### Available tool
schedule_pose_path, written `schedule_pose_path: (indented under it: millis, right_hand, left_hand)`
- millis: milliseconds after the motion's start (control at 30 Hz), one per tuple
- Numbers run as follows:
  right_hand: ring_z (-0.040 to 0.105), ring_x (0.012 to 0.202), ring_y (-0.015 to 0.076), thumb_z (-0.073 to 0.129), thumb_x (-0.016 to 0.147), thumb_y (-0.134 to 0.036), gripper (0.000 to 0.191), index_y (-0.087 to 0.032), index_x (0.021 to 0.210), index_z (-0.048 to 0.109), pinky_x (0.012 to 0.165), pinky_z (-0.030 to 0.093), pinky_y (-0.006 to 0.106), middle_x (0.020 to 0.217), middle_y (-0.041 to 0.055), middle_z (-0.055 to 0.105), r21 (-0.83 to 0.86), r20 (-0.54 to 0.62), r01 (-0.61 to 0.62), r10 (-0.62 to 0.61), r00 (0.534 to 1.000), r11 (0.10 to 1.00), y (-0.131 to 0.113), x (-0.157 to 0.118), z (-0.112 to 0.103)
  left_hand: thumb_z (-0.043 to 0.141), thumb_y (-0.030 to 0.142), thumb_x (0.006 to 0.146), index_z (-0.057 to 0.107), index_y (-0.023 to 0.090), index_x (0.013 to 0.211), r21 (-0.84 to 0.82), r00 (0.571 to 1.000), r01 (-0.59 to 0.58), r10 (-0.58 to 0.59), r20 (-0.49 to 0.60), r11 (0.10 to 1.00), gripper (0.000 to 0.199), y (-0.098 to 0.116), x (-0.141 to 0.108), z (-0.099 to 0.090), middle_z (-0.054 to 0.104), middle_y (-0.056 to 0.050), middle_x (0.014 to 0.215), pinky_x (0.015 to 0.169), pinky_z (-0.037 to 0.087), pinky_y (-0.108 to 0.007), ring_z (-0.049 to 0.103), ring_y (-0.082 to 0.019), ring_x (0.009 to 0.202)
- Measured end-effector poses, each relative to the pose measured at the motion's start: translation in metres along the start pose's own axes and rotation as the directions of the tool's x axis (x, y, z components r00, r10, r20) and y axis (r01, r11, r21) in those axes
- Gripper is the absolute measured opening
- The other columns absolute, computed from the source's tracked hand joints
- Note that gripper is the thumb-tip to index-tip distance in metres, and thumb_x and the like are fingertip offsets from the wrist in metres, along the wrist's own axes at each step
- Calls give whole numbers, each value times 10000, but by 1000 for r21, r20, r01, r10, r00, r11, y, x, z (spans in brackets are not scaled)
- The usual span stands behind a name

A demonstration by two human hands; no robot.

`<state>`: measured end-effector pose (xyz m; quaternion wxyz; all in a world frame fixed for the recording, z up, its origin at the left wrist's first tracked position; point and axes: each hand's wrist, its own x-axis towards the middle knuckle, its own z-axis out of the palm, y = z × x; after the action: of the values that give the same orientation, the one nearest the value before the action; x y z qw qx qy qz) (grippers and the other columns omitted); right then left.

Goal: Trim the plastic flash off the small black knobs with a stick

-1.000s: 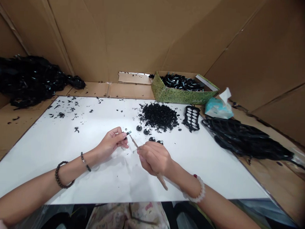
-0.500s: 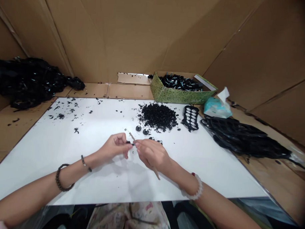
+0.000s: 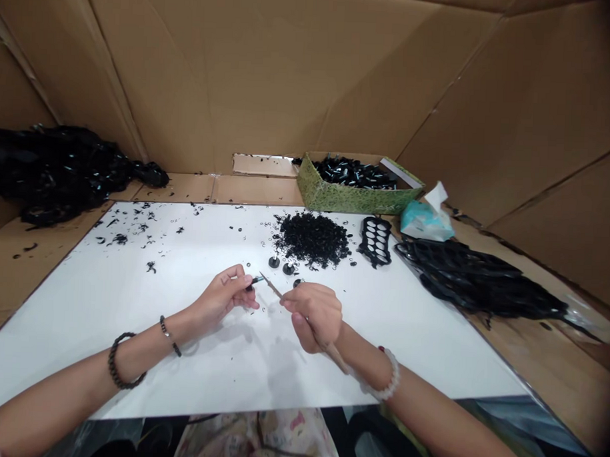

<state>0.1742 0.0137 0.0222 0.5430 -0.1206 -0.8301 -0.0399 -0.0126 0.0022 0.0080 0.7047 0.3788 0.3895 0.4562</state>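
The left hand (image 3: 222, 297) pinches a tiny black part (image 3: 256, 281), light and fiddly, by one end. The right hand (image 3: 314, 315) firmly grips a stiff wooden pick (image 3: 271, 287).

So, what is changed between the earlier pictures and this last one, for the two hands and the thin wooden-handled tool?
The hands have drawn apart: the right hand, holding the thin wooden-handled pointed tool, moved rightward from the left hand, which still pinches the small dark metal-tipped part. Nothing was visibly let go. The heap of small black rings and the green patterned box stayed in place.
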Motion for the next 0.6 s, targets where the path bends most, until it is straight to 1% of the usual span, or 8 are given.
schedule_pose_path:
  millis: [100, 200, 400, 600]
  right_hand:
    - [472, 449, 125, 367, 734, -95, 123, -181, 746, 455, 434, 383, 250, 567, 23, 570, 37, -8, 48, -48, 999, 998, -1, 2, 0]
    - [444, 441, 124, 353, 729, -93, 125, -191, 728, 431, 434, 361, 249, 554, 17, 548, 47, 11, 72, -72, 997, 996, -1, 2, 0]
    - [412, 422, 117, 354, 726, -97, 120, -200, 705, 412, 425, 331, 246, 539, 0, 524, 13, 29, 79, -79, 996, 997, 0, -1, 2]
    - [410, 429, 112, 358, 725, -95, 122, -200, 694, 412, 427, 335, 245, 540, -4, 522, 1, 38, 76, -76, 996, 997, 1, -3, 2]
  left_hand:
    - [619, 357, 763, 410, 179, 656, -10, 1000, 18, -18, -17, 1000, 294, 1, 0, 1, 622, 18, 586, 563, 467, -210, 628, -110, 537]
    - [626, 366, 755, 411, 178, 652, -2, 999, 24, -24, -22, 1000, 303, 2, 0, 2, 617, 22, 576, 561, 467, -207, 624, -107, 529]
    - [638, 373, 740, 411, 180, 650, -9, 1000, 18, -18, -23, 1000, 311, 1, 1, 1, 610, 28, 563, 534, 461, -194, 619, -103, 511]
    - [642, 369, 736, 411, 179, 645, -15, 999, 26, -26, -27, 1000, 312, 1, 1, 1, 612, 25, 564, 533, 463, -192, 623, -105, 515]
